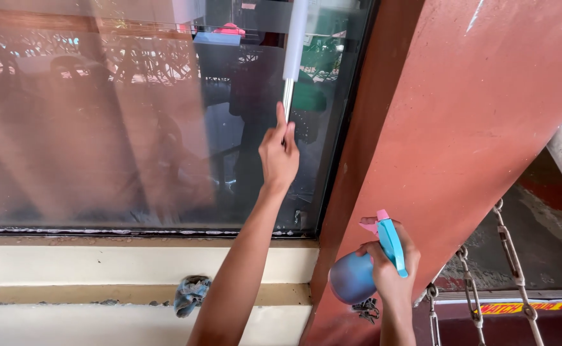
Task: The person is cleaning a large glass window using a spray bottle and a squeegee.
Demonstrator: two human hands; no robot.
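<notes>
**A:** Start with the biggest thing. The window (133,128) fills the far left of your view. How much of it have you cleaned?

**B:** Hard to say. The left part of the glass looks hazy and brownish. The right part looks darker and clearer. It could just be light bouncing off, so you cannot be sure. My guess is you are somewhere in the middle, with the left side still to do.

**A:** And next to it?

**B:** A big red beam (460,128) leans across the right side. Below the window is a cream ledge (101,266), and a small blue-grey rag (191,293) lies on it, near you. No hand touches it.

**A:** What is your left hand (278,157) doing?

**B:** It is reaching far up, with its fingers wrapped tight round the thin metal pole of the wiper (293,51). The white part of the wiper rests against the glass, up at the top.

**A:** And your right hand (390,269)?

**B:** It is low and near, on the right. Its fingers are closed round the neck of the spray bottle (352,277). The bottle is round and blue, with a light blue and pink top.

**A:** Is anything in the bottle?

**B:** You cannot tell. The blue plastic hides how full it is.
</notes>
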